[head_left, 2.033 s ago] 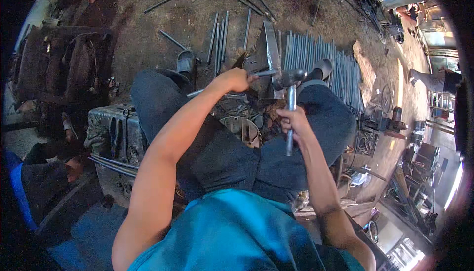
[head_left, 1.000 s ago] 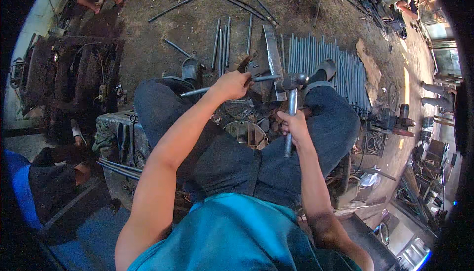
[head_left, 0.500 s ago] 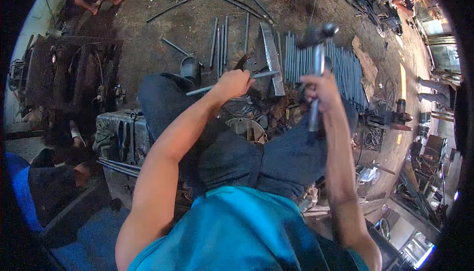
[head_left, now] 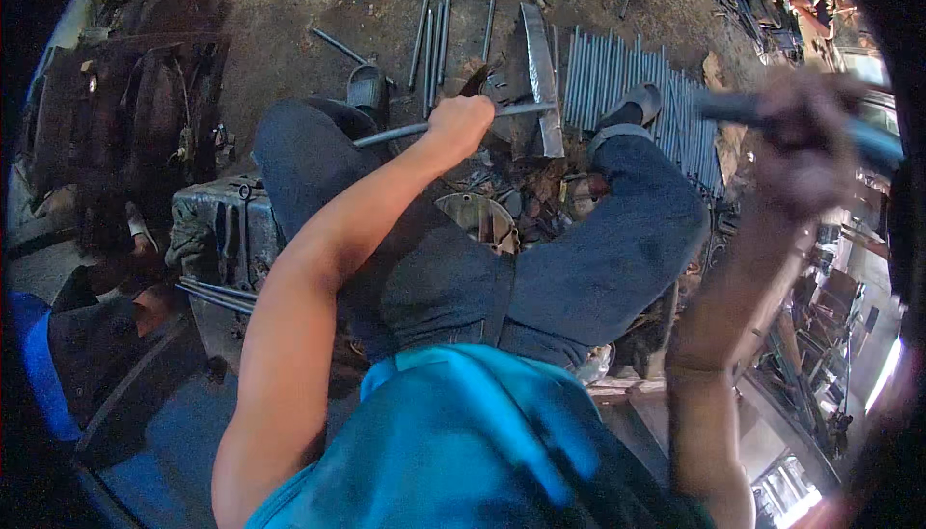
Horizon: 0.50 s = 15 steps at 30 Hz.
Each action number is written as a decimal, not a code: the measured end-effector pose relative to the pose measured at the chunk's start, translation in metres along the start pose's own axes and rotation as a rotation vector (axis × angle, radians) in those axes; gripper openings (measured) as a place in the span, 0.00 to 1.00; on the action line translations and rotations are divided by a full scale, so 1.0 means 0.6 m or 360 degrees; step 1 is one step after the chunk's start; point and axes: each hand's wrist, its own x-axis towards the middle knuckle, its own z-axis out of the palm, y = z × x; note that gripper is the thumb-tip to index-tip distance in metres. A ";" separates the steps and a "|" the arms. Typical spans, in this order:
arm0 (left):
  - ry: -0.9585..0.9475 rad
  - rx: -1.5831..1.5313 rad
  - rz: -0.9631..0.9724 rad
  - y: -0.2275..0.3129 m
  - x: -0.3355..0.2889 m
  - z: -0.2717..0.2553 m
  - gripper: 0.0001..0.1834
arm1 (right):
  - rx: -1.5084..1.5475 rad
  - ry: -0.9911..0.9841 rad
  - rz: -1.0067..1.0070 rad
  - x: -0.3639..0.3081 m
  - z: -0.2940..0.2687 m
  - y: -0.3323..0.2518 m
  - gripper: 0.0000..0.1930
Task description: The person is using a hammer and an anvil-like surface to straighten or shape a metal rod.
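Observation:
My left hand (head_left: pixel 461 122) is closed round a grey metal rod (head_left: pixel 391 135) between my knees. The rod slants slightly up to the right, and its right end meets a long shiny metal bar (head_left: pixel 542 76) in front of me. Raised at the far right, my right hand (head_left: pixel 805 153) is smeared by motion but wrapped round a hammer (head_left: pixel 728 108). The hammer's handle juts out to the left of the fist, well apart from the rod; its head is too blurred to make out.
Many grey rods (head_left: pixel 617 71) lie side by side beyond my right foot, with several more (head_left: pixel 427 47) ahead. A worn metal block with wrenches (head_left: pixel 243 230) stands by my left knee. Metal scraps (head_left: pixel 502 182) litter the ground between my legs. Another person's blue-clad arm (head_left: pixel 43 365) shows at left.
My right hand has swung the hammer up and to the right, away from the rod. The left hand keeps its hold on the rod. The whole view has shifted slightly.

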 end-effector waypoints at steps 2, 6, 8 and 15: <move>-0.0003 0.0007 -0.0116 -0.020 -0.007 0.014 0.06 | -0.0194 0.0871 0.1115 -0.153 0.113 0.177 0.09; -0.0063 0.0044 -0.0129 -0.040 -0.005 0.014 0.04 | 0.0177 0.0842 0.1963 -0.308 0.109 0.318 0.12; -0.0010 0.0034 -0.0104 -0.031 0.010 0.004 0.04 | 0.0256 0.0836 0.2053 -0.321 0.088 0.286 0.13; 0.0065 0.0117 -0.0040 -0.010 -0.004 0.010 0.06 | 0.0244 0.0857 0.2010 -0.350 0.095 0.286 0.14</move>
